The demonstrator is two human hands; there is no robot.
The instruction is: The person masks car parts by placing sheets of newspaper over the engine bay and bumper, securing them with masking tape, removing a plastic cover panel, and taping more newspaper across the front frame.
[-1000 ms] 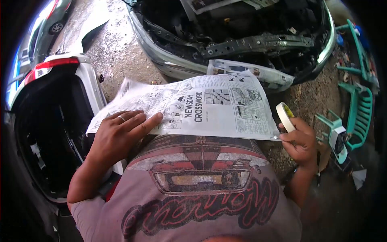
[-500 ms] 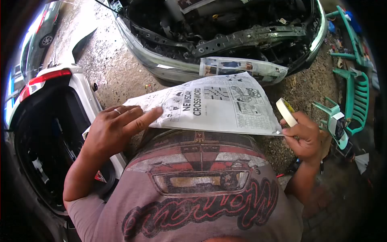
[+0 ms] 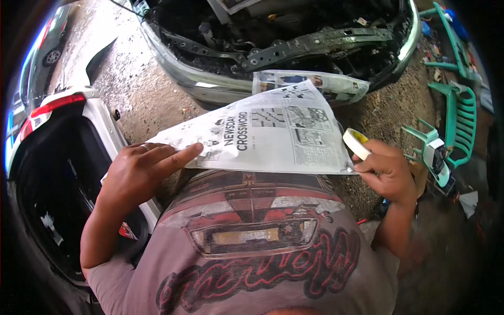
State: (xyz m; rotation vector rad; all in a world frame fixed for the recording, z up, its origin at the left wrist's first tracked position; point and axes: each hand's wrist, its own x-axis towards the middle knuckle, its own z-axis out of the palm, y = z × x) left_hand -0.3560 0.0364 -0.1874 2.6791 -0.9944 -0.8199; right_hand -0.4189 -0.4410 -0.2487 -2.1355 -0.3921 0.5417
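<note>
In front of my shirt, a newspaper sheet (image 3: 273, 142) with a crossword page is spread between my two hands. My left hand (image 3: 149, 170) grips its left edge, the index finger lying extended over the paper and the thumb hidden. At the lower right corner, my right hand (image 3: 386, 170) pinches the sheet between thumb and fingers. That same hand also carries a roll of cream masking tape (image 3: 348, 143), tilted above the corner. Beyond the sheet, another newspaper piece (image 3: 336, 86) lies over the front edge of a car (image 3: 220, 90) with its engine bay exposed.
A white car body part with a red tail light (image 3: 58, 104) stands close on my left. Another car (image 3: 50, 50) is farther back on that side. At right lie green plastic chair parts (image 3: 462, 123) and clutter on the gravelly ground (image 3: 149, 79).
The view has shifted slightly, so most things appear a little left and higher. The sheet's upper part slants more; both hands keep their hold on it.
</note>
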